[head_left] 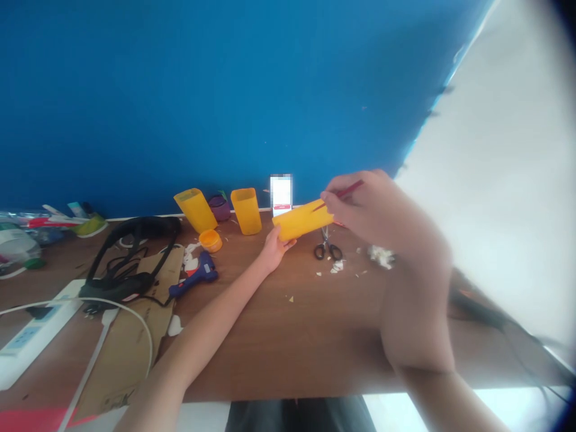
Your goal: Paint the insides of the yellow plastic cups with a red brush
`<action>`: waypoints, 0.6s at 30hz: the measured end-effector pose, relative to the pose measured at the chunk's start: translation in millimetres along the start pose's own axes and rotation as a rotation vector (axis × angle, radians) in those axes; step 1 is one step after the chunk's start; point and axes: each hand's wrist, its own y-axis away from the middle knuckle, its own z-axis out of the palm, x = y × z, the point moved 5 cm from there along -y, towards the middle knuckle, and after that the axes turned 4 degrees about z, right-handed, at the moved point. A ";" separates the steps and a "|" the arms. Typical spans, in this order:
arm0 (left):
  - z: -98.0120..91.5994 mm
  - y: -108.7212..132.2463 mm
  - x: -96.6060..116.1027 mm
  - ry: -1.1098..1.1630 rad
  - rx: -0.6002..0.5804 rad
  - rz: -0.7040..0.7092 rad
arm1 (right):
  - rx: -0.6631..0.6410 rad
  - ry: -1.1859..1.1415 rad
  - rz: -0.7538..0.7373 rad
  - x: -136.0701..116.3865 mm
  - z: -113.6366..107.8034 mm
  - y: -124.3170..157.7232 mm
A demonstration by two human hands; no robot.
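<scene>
My left hand (274, 247) grips the near end of a yellow box-like tube (299, 222), held tilted above the table. In my right hand (360, 201), pinched between the fingers, is a slim red paintbrush (350, 189) whose tip meets the tube's upper face; its bristles are too small to make out. Two similar yellow containers stand behind to the left: one (246, 212) upright, the other (196, 210) leaning. An open jar of orange-yellow paint (210, 241) sits before them. Black-handled scissors (327, 248) lie just below the tube.
A blue glue gun (195, 276) rests beside cardboard (135, 336). Black headphones (130, 258), a white power strip (40, 330) and cables crowd the left. A phone (281, 192) stands against the blue wall (288, 90). White scraps (381, 257) lie at right on the brown table (279, 342).
</scene>
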 end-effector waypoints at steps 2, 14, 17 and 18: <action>-0.1 0.0 -0.2 -0.001 0.002 0.004 | -0.057 0.030 -0.031 -3.5 4.2 -0.2; -4.5 -5.7 -2.6 -0.020 0.027 -0.007 | -0.187 -0.082 -0.101 -13.0 19.6 -8.2; -4.9 -6.9 -3.2 -0.029 0.032 -0.011 | -0.187 -0.127 -0.098 -13.8 19.2 -9.6; -4.9 -7.0 -3.2 -0.026 0.033 -0.012 | -0.187 -0.141 -0.100 -14.2 19.4 -10.0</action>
